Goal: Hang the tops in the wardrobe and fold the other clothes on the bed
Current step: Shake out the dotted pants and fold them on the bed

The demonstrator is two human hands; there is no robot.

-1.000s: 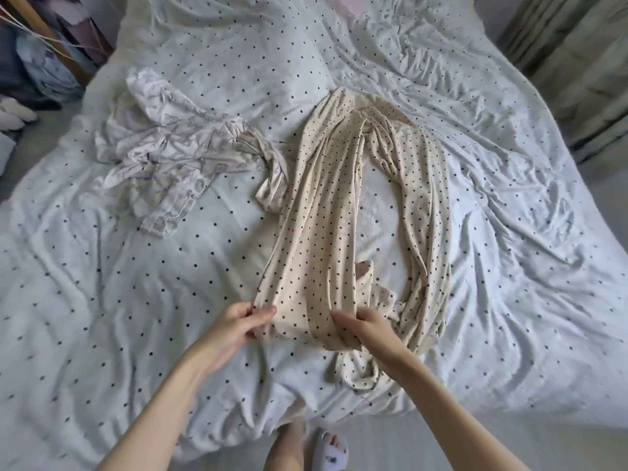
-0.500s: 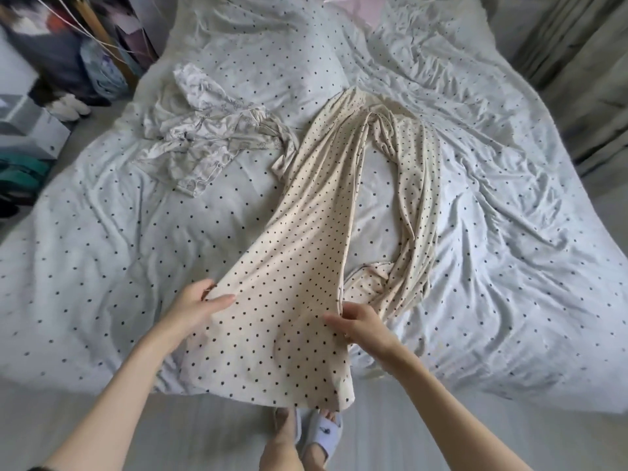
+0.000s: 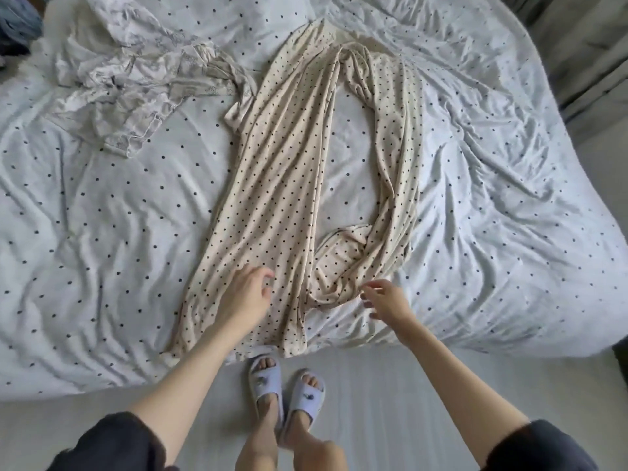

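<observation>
The trousers (image 3: 272, 198) lie spread on the bed (image 3: 102, 232), one leg bunched by the right hand (image 3: 387, 300). Both hands hover loose-fingered, gripping nothing, the left hand (image 3: 246, 295) over the flat leg. Folding now risks trapping that bunch as creases, and the hem overhanging the bed's edge could slide off.

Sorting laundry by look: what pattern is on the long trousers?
Cream with small dark dots, on the trousers; head view.

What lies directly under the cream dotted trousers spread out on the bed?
Under the cream dotted trousers lies the white dotted duvet, visible all around and between the legs. The crumpled pale garment lies beside them at the upper left. Whether anything else sits beneath the trousers is hidden.
</observation>
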